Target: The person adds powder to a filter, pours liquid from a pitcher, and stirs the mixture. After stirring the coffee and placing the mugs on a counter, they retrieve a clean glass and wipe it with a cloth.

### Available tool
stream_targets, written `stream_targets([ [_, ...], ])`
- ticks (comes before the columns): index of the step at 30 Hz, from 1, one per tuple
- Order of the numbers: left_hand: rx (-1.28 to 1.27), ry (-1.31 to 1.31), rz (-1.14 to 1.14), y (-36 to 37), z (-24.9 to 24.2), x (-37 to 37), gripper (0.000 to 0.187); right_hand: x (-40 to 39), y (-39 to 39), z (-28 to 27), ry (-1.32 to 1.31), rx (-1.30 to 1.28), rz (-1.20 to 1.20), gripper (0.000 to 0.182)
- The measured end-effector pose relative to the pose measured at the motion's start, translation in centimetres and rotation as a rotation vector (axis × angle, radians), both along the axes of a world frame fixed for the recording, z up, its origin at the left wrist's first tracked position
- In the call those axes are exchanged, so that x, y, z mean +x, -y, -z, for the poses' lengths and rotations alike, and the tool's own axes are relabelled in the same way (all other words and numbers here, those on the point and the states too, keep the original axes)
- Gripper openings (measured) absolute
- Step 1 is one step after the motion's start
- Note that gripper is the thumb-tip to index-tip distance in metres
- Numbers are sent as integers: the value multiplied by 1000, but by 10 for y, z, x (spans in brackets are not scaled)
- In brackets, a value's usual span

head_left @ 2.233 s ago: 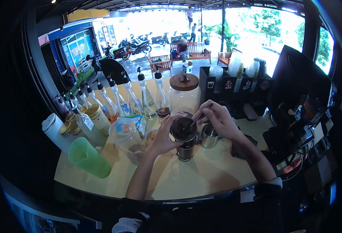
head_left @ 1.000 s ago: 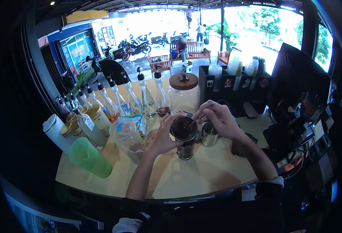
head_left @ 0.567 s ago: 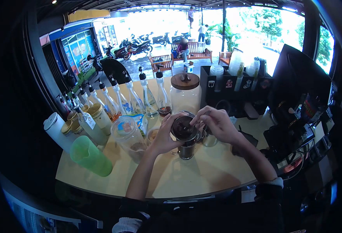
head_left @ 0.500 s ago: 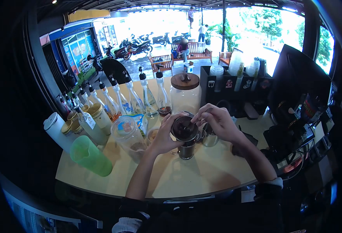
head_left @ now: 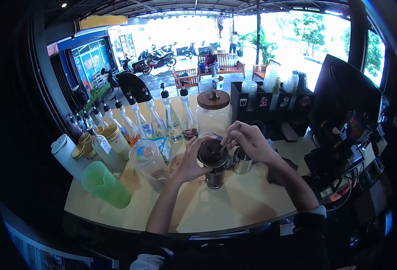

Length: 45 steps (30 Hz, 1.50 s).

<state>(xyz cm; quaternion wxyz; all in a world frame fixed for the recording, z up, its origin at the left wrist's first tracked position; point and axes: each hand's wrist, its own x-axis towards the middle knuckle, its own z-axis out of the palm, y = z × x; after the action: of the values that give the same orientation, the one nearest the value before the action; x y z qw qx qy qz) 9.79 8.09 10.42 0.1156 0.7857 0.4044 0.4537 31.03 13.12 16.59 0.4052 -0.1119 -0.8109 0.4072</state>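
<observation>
My left hand (head_left: 193, 160) is wrapped around a round, dark-filled vessel (head_left: 212, 155), whose open mouth faces me. Directly under the vessel a glass mug (head_left: 215, 180) with dark contents stands on the counter. Whether the two touch is hard to make out. Pinched in my right hand (head_left: 249, 140) is a thin spoon (head_left: 224, 145), its lower end inside the vessel. A metal pitcher (head_left: 242, 162) is just below my right hand. Left of my left hand stands a clear lidded plastic jug (head_left: 149, 164), with a small tub (head_left: 176, 158) between them.
Pump-top syrup bottles (head_left: 171, 117) line the back left. A green pitcher (head_left: 106, 184) stands at the counter's (head_left: 198, 211) left. Behind my hands is a large wooden-lidded jar (head_left: 214, 114); a black cup organizer (head_left: 270, 101) and dark screen (head_left: 347, 90) are right. People are outside.
The spoon has shifted slightly inside the vessel with my right hand. My left hand keeps its hold, and the view has tilted a little.
</observation>
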Motion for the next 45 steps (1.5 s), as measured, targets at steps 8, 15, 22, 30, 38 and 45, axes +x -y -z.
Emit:
stream_targets([
  [8,24,-19,-16,-2,-1,-1,80,-1,3,0,85,-10,-9,22],
  [15,35,-60,-22,-6,1,-2,81,-8,-1,-11,111,42,-60,20],
  [22,-10,-111,-26,-7,-5,-7,86,-12,-5,-10,82,-15,-34,20],
  [30,-68,-41,44,-9,-3,-11,85,-7,-2,-8,121,11,-32,21],
  [38,-66,5,90,-9,-5,-8,83,-3,-1,-4,17,-49,-18,20],
  [45,-50,-89,73,-9,-5,-6,83,-1,-4,-5,-22,-68,4,22],
])
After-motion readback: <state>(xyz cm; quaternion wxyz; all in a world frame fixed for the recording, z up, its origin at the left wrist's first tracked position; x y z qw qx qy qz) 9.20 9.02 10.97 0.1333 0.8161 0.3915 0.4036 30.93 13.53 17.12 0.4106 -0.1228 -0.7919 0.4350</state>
